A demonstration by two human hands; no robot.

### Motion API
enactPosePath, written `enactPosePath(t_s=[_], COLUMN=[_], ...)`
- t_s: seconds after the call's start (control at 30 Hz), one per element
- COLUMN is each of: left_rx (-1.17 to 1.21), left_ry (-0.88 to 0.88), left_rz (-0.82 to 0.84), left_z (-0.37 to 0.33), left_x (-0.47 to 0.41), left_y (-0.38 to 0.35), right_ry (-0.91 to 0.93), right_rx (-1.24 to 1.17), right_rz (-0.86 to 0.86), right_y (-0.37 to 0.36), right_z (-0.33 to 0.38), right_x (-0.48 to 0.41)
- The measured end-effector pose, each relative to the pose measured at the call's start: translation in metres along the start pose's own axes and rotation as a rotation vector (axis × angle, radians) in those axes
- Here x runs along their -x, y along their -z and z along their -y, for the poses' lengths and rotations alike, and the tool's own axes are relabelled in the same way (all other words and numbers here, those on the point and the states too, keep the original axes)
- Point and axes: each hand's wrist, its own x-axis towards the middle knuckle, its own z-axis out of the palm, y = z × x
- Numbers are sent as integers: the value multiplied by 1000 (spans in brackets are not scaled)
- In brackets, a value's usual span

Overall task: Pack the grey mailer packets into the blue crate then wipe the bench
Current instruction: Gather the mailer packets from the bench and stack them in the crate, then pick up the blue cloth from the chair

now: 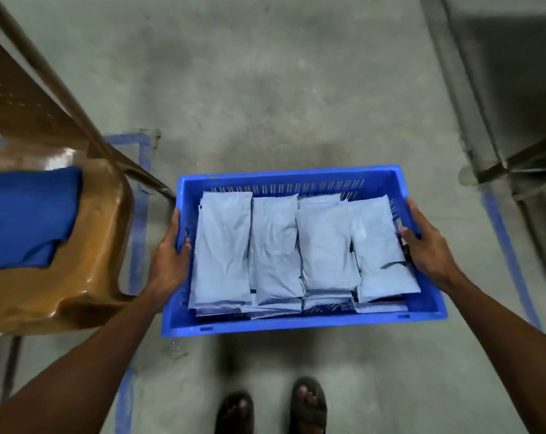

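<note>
We see a grey concrete floor filling most of the frame. A glossy brown plastic chair takes up the left side, its back rising toward the upper left corner. At the upper right stands a metal frame with steel legs and a crossbar; we cannot tell what it supports.

In the lower centre is the blue crate, a rectangular bin with slotted walls. We cannot tell whether it rests on the floor or hangs just above it. The grey mailer packets lie flat inside it in four rows side by side, stacked in layers, and cover the bottom from wall to wall.

A folded blue cloth lies on the chair seat at the left edge of the frame.

The left hand is clamped on the crate's left rim, thumb tucked inside beside the nearest packet, fingers curled round the outside. The right hand is clamped on the right rim in the same way, its thumb lying over the edge against the rightmost packets. Both forearms reach in from the bottom corners.

Two feet in dark sandals show at the bottom centre, below the crate. Strips of blue tape mark lines on the floor to the left and right of the crate.
</note>
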Motion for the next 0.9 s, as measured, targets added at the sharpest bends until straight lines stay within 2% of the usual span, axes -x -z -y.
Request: enactPosePath(t_s=[0.17,0.3,0.47,0.6,0.73,0.83,0.9], left_rx=[17,33,67,44,-94,-158,-130], left_ry=[38,47,107,192,198,147,122], left_rz=[-6,-22,63,115,195,192,207], left_z=[63,100,130,133,111,75,50], left_x=[-49,-68,-79,-77,-63,-35,-16], left_y=[-68,-93,-101,-98,-78,-53,-24], right_ry=[45,-11,-81,-111,-136,-64,-30], right_rx=[-83,-171,-177,-64,83,68,14], right_rz=[-25,-14,50,110,105,57,106], right_y=[-79,-125,-153,-154,-136,-120,-111], right_z=[-41,-71,-79,-75,-46,8,61], right_x=[-25,-38,-42,-44,-39,-20,0])
